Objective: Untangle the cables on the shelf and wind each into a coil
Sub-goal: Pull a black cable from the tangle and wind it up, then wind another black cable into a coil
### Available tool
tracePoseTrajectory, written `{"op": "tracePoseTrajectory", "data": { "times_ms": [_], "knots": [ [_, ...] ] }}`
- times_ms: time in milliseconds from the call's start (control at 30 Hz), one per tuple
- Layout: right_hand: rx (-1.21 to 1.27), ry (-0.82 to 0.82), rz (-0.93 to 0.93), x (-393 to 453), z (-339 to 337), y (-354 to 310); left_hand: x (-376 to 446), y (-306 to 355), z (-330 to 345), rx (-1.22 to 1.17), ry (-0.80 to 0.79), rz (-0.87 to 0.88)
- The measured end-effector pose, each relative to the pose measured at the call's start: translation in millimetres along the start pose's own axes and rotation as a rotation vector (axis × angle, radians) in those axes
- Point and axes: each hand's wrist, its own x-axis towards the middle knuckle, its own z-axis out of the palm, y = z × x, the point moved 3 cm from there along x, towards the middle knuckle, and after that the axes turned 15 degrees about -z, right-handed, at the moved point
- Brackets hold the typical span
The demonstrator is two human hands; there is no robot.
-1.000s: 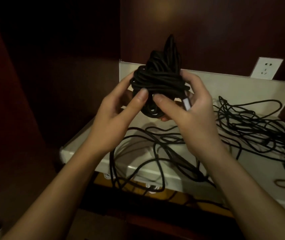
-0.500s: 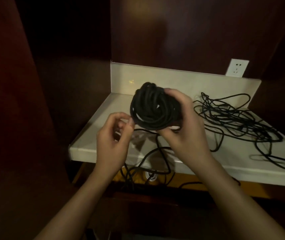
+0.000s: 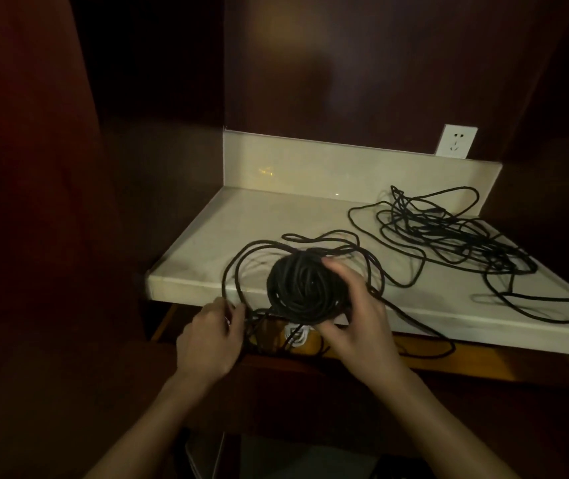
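Observation:
A thick black coil of cable (image 3: 298, 288) sits at the front edge of the white shelf (image 3: 207, 257). My right hand (image 3: 352, 319) grips the coil from its right side, fingers over the top and thumb below. Loose loops of the same cable (image 3: 310, 238) spread on the shelf behind it and hang over the front edge. My left hand (image 3: 210, 335) is just below the shelf's front edge, fingers curled round the hanging black strands. A second tangled black cable (image 3: 455, 236) lies loose on the right half of the shelf.
Dark wooden walls close in the shelf on the left and at the back. A white wall socket (image 3: 455, 141) sits above the shelf's back lip at the right. Under the shelf a wooden surface holds a small white coiled cable (image 3: 296, 335).
The coil has come down from in front of my chest to the shelf's front edge. My left hand let go of it and dropped below the edge onto the hanging strands.

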Motion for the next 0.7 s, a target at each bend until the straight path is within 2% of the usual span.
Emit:
{"op": "tracePoseTrajectory", "data": {
  "times_ms": [200, 367, 700],
  "knots": [
    [0.002, -0.008, 0.084, -39.5, -21.7, 14.3, -7.2, -2.7, -0.7, 0.144, 0.006, 0.021],
    [-0.007, -0.005, 0.115, -71.6, -44.6, 23.3, -24.9, -6.4, -7.6, 0.159, -0.019, 0.001],
    [0.0, -0.301, 0.29, -99.2, -66.8, 35.7, -55.6, -4.4, -26.1, 0.42, -0.096, -0.006]
  ]
}}
